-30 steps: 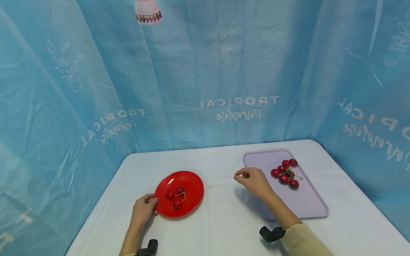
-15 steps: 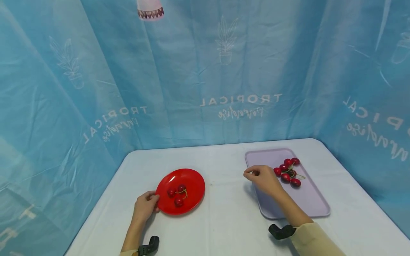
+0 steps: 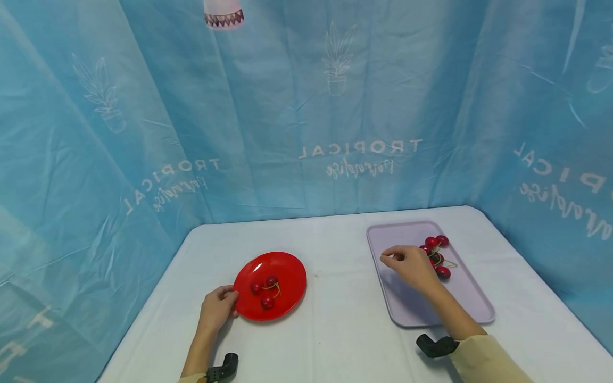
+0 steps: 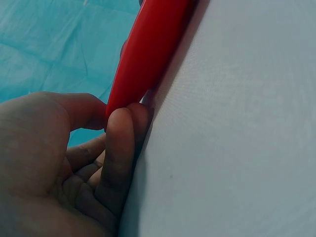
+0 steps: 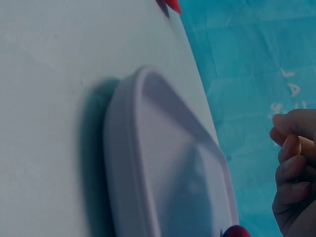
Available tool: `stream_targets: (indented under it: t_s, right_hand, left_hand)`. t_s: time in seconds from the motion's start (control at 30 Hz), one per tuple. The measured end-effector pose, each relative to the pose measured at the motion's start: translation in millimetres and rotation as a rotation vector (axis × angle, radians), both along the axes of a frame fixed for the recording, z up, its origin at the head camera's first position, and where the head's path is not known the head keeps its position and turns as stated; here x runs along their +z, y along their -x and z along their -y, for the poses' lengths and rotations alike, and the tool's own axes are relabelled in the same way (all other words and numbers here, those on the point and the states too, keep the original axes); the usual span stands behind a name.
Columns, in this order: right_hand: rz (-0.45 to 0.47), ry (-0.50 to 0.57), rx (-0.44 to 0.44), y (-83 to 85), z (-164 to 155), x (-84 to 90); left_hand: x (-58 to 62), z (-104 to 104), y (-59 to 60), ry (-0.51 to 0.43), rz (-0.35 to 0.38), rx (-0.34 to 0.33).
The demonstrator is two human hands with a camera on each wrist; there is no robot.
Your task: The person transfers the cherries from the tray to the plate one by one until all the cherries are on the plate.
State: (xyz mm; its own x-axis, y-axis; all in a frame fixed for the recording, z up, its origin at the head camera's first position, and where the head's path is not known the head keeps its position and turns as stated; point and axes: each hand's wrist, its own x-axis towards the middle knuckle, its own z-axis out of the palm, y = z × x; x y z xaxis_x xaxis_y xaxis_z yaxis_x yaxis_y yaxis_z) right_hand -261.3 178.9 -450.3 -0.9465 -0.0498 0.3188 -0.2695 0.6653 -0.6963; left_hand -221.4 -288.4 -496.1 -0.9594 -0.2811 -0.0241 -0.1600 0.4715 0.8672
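The red plate (image 3: 280, 271), at 9 o'clock on the table, is pinched at its near-left rim by the left hand (image 3: 216, 311). The right hand (image 3: 412, 266), fingers loosely curled and holding nothing, is poised over the lilac tray (image 3: 412, 314) at 3 o'clock, beside the cherries (image 3: 437, 255). Tangled stems could be snagged, so several cherries might be dragged out together.

backdrop: blue cloth (image 3: 268, 117) printed with white potted plants and "TROPICAL", hung on three sides
table: white cover (image 3: 345, 340), rounded far corners
light: soft, even
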Motion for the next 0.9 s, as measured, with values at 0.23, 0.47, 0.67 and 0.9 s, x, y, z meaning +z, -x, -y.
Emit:
stream_targets:
  t_s: [0.23,0.47,0.67,0.9]
  right_hand:
    - [-0.009,0.000,-0.017,-0.6,-17,-1.1]
    - [-0.005,0.024,-0.021,4.1,-36,4.4]
    - [-0.015,0.016,-0.030,6.2,-47,6.6]
    - [-0.038,-0.020,-0.100,5.2,-66,4.5]
  left_hand:
    - [2.5,0,-2.4,0.006,0.008,0.002]
    - [1.5,0,-2.8,0.024,0.008,0.007]
    - [1.5,-2,-0.9,0.039,-0.008,0.018]
    - [2.0,-2,0.2,0.048,-0.008,0.019]
